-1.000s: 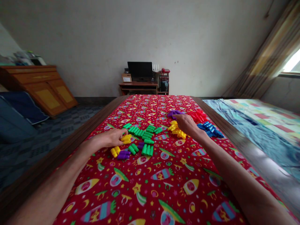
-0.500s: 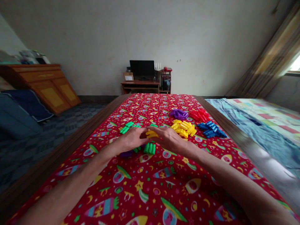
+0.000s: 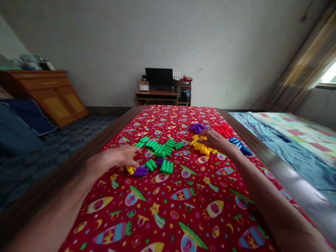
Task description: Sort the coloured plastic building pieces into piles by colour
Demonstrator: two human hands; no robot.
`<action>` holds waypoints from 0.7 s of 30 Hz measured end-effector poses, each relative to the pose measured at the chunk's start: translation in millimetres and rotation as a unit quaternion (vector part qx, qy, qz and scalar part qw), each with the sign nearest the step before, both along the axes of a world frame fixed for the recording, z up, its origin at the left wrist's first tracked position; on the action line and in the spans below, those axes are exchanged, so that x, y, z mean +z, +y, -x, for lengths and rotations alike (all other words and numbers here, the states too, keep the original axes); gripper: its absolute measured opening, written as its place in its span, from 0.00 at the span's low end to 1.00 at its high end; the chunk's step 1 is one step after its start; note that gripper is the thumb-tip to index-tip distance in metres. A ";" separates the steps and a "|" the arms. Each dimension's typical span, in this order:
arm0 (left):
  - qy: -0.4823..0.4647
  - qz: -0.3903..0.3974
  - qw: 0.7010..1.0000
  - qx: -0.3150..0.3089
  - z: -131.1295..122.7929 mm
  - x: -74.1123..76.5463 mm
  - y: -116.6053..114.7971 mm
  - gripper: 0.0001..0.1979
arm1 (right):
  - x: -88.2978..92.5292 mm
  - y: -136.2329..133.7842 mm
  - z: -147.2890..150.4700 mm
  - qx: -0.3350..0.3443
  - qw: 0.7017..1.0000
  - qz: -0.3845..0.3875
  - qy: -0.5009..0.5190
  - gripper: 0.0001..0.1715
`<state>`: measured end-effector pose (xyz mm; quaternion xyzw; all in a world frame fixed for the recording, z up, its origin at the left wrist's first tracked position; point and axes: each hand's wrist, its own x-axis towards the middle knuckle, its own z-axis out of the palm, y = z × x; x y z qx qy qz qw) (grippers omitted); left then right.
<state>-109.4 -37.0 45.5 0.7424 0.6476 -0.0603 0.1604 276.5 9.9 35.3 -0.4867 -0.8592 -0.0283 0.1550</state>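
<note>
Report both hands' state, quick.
Left hand: open, nothing visible in its grasp, near the small yellow pieces.
Right hand: at the yellow pile; grip cannot be told.

Dim room, daylight from 1 right-hand window (image 3: 329, 74), edges stretched and soft.

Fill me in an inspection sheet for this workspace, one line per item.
Surface: red printed cloth, pieces spread on it.
Pieces in hand's reach: green pieces, purple pieces and yellow pieces near the middle; purple pile, yellow pile, red pile and blue pile farther right.
Clutter: assorted items atop the wooden cabinet.
Hands: left hand open by the yellow pieces; right hand at the yellow pile, grip unclear.
Cables: nothing seen on the cloth.
Surroundings: desk with monitor; curtain right.
</note>
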 end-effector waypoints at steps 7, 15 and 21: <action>-0.013 0.059 0.996 -0.070 -5.0 0.8 3.6 0.34 | 13.0 -1.0 5.7 0.001 1.000 -0.004 0.028 0.17; -0.314 -0.110 0.943 0.009 -5.8 14.5 19.0 0.24 | 30.4 -38.4 50.3 0.111 0.988 -0.053 0.089 0.15; -0.526 -0.165 0.834 0.015 -71.4 1.2 -8.0 0.31 | 16.5 -65.9 90.0 0.206 0.966 -0.025 0.153 0.26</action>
